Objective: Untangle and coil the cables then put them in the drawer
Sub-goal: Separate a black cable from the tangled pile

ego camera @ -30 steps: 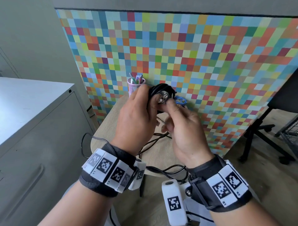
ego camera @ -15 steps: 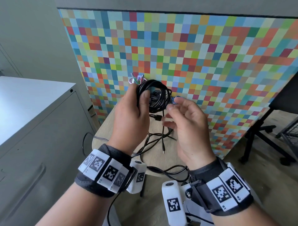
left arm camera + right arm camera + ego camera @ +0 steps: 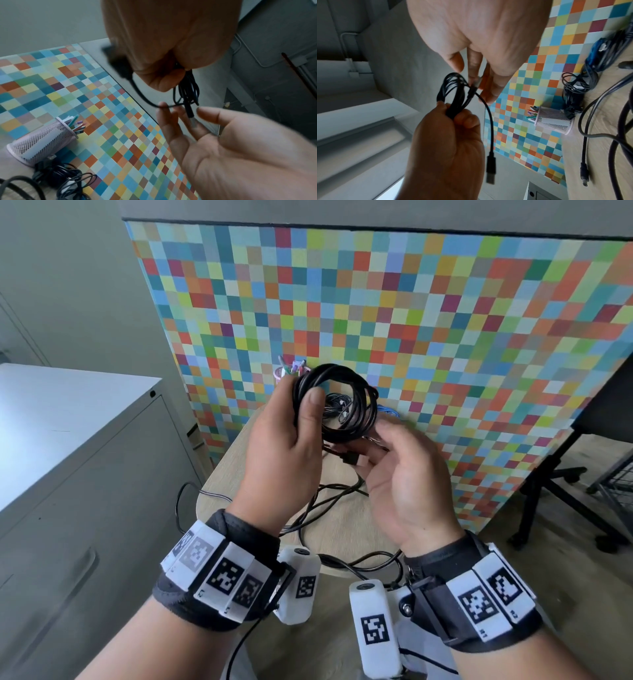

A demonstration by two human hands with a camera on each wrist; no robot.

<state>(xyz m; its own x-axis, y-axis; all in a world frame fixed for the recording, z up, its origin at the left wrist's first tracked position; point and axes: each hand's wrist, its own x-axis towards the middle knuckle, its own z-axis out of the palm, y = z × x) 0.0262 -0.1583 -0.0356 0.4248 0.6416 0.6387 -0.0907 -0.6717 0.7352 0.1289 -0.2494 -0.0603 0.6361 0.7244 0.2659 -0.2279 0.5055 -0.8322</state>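
A coil of black cable (image 3: 368, 414) is held up above the round wooden table (image 3: 233, 474). My left hand (image 3: 301, 419) grips it, thumb pressed over the strands (image 3: 452, 108). One end with a USB plug (image 3: 491, 174) hangs free below the coil. The other end, a thin plug (image 3: 189, 115) with a silver tip, lies across the straight fingers of my right hand (image 3: 376, 446), and the thumb (image 3: 205, 110) stands a little apart from it. More tangled black cables (image 3: 329, 498) lie on the table beneath my hands.
A pink mesh pen cup (image 3: 286, 371) stands at the table's back, with a blue cable (image 3: 387, 410) and a small cable bundle (image 3: 573, 83) beside it. A checkered panel rises behind. A grey drawer cabinet (image 3: 68, 474) is at the left, an office chair (image 3: 565, 484) at the right.
My right hand has let go of the coil and opened beside it. The cable end that dangled half a second ago now lies on its fingers. The left hand holds the coil slightly higher.
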